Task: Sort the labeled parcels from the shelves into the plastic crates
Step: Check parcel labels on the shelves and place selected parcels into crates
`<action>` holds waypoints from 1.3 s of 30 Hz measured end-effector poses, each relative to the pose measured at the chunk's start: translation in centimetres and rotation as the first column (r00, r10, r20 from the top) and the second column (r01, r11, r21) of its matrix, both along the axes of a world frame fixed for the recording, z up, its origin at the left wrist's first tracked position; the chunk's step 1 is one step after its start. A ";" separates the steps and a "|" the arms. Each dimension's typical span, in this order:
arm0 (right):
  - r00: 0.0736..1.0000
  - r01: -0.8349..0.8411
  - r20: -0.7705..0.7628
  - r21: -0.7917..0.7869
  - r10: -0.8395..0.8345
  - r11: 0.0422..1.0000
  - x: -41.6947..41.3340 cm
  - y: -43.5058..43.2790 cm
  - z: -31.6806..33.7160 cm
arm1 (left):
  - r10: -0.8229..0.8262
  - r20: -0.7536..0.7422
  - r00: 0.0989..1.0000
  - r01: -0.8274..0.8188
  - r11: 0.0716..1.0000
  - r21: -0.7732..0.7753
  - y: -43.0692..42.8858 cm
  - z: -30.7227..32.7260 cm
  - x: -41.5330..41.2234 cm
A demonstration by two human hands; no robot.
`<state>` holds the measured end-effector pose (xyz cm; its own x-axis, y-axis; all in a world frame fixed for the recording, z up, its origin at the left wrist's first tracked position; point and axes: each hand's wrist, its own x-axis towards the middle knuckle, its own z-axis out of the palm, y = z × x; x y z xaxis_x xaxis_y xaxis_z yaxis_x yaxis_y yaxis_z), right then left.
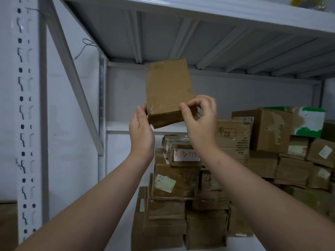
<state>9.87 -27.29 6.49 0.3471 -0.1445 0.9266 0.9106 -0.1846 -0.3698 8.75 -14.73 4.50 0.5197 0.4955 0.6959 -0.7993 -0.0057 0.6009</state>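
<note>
**Brown Cardboard, White Steel**

The parcel (168,84) is plain tan-brown and darker along its lower edge. The stacked boxes (174,182) are the same brown. One bears a white label (186,155) with red handwriting. The far box (308,122) is green and white. The shelf upright (25,124) is white, patterned with dark slots.

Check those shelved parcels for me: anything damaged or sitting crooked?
Yes. The parcel with the handwritten white label, atop the front stack, sits crooked with crumpled flaps. The green and white box at back right has its printed face torn in patches. The raised parcel looks intact.
</note>
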 end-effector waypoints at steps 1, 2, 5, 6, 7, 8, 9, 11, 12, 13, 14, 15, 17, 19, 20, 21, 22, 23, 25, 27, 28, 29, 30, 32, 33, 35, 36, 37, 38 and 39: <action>1.000 0.001 -0.009 0.011 -0.001 1.000 0.0 0.0 0.1 | 0.001 0.004 1.000 -0.001 1.000 0.003 0.1 0.2 -0.3; 1.000 -0.013 -0.022 0.015 0.013 1.000 0.0 0.0 0.2 | 0.015 -0.007 1.000 -0.015 1.000 0.020 0.3 0.3 -0.4; 0.996 -0.056 -0.061 0.035 0.058 0.998 -0.2 -0.5 0.1 | -0.039 -0.110 0.993 0.048 0.995 0.088 0.9 0.7 -1.0; 0.994 -0.063 -0.085 0.044 0.067 0.997 -0.3 -0.7 0.1 | -0.132 -0.171 0.976 0.144 0.987 0.064 1.1 1.0 -1.2; 0.990 -0.076 -0.119 0.049 0.081 0.996 -0.4 -0.9 0.1 | -0.257 -0.230 0.939 0.263 0.965 -0.006 1.2 1.4 -1.6; 0.983 -0.088 -0.160 0.045 0.094 0.995 -0.6 -0.9 0.2 | -0.364 -0.265 0.893 0.361 0.931 -0.062 1.4 1.6 -1.8; 0.973 -0.103 -0.207 0.032 0.107 0.994 -0.8 -1.0 0.3 | -0.433 -0.260 0.863 0.426 0.901 -0.086 1.4 1.7 -2.0; 0.955 -0.095 -0.288 -0.056 0.075 0.994 -1.1 -0.9 0.6 | -0.403 -0.218 0.889 0.412 0.911 -0.006 0.9 1.7 -2.1; 0.952 -0.064 -0.304 -0.132 0.021 0.989 -1.4 -0.8 0.7 | -0.335 -0.186 0.924 0.350 0.935 0.056 0.7 1.5 -2.0; 0.953 -0.068 -0.302 -0.184 0.009 0.981 -1.8 -0.6 0.8 | -0.282 -0.141 0.949 0.298 0.948 0.111 0.5 1.2 -1.9; 0.952 -0.120 -0.299 -0.197 0.057 0.973 -2.1 -0.4 0.8 | -0.231 -0.101 0.968 0.245 0.956 0.160 0.3 0.9 -1.8; 0.939 -0.207 -0.311 -0.171 0.147 0.963 -2.5 -0.3 0.9 | -0.202 -0.060 0.978 0.210 0.958 0.196 0.1 0.7 -1.8; 0.918 -0.286 -0.322 -0.126 0.233 0.950 -2.7 -0.3 0.9 | -0.148 -0.006 0.989 0.145 0.958 0.248 -0.1 0.4 -1.6; 0.925 -0.252 -0.321 -0.116 0.204 0.961 -2.1 -0.5 0.6 | -0.061 0.026 0.998 0.049 0.943 0.330 -0.2 0.3 -1.8; 0.930 -0.228 -0.320 -0.115 0.181 0.967 -1.8 -0.6 0.5 | 0.007 0.032 0.999 -0.019 0.926 0.378 -0.2 0.3 -1.8; 0.931 -0.214 -0.325 -0.107 0.169 0.971 -1.6 -0.8 0.2 | 0.082 0.021 0.996 -0.083 0.907 0.413 -0.2 0.4 -1.8; 0.928 -0.209 -0.333 -0.097 0.166 0.973 -1.4 -1.0 -0.1 | 0.141 -0.019 0.990 -0.118 0.891 0.439 -0.1 0.5 -1.7; 0.924 -0.214 -0.342 -0.091 0.172 0.972 -1.3 -1.1 -0.4 | 0.160 -0.096 0.982 -0.102 0.890 0.445 -0.1 0.7 -1.7; 0.920 -0.246 -0.334 -0.081 0.207 0.966 -1.1 -1.4 -1.2 | 0.058 -0.209 0.976 0.032 0.914 0.405 0.3 0.9 -1.8; 0.902 -0.314 -0.321 -0.034 0.287 0.949 -0.8 -1.7 -1.9 | -0.079 -0.181 0.980 0.143 0.917 0.372 0.7 0.4 -1.7; 0.885 -0.350 -0.326 0.003 0.332 0.937 -0.6 -1.8 -2.1 | -0.127 -0.171 0.977 0.180 0.921 0.345 0.9 0.2 -1.7; 0.868 -0.376 -0.337 0.033 0.364 0.926 -0.4 -1.9 -2.3 | -0.170 -0.159 0.973 0.214 0.922 0.322 1.1 -0.1 -1.8; 0.858 -0.389 -0.344 0.053 0.383 0.920 -0.2 -1.9 -2.5 | -0.206 -0.146 0.968 0.243 0.918 0.313 1.3 -0.4 -1.9; 0.854 -0.394 -0.340 0.072 0.394 0.916 -0.1 -1.9 -2.9 | -0.247 -0.113 0.962 0.271 0.907 0.324 1.6 -0.9 -2.0; 0.855 -0.394 -0.336 0.073 0.394 0.916 -0.2 -1.8 -3.0 | -0.254 -0.094 0.963 0.271 0.908 0.319 1.6 -1.1 -2.1; 0.870 -0.379 -0.320 0.054 0.376 0.924 -0.5 -1.7 -3.2 | -0.240 -0.056 0.969 0.246 0.918 0.312 1.8 -1.3 -2.1; 0.875 -0.373 -0.316 0.043 0.367 0.927 -0.7 -1.6 -3.2 | -0.233 -0.042 0.971 0.235 0.922 0.307 2.0 -1.5 -2.1; 0.876 -0.373 -0.315 0.035 0.365 0.927 -0.7 -1.4 -3.2 | -0.232 -0.035 0.972 0.232 0.927 0.296 2.1 -1.6 -2.1; 0.874 -0.379 -0.316 0.030 0.368 0.925 -0.8 -1.3 -3.2 | -0.227 -0.032 0.973 0.226 0.930 0.291 2.2 -1.6 -2.0; 0.872 -0.384 -0.318 0.026 0.372 0.923 -0.7 -1.2 -3.1 | -0.226 -0.029 0.974 0.225 0.932 0.285 2.3 -1.7 -2.0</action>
<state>9.16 -28.52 3.36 0.6395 0.0878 0.7637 0.7525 0.1317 -0.6453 6.80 -12.38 2.81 0.5918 0.1464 0.7927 -0.8018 0.0051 0.5976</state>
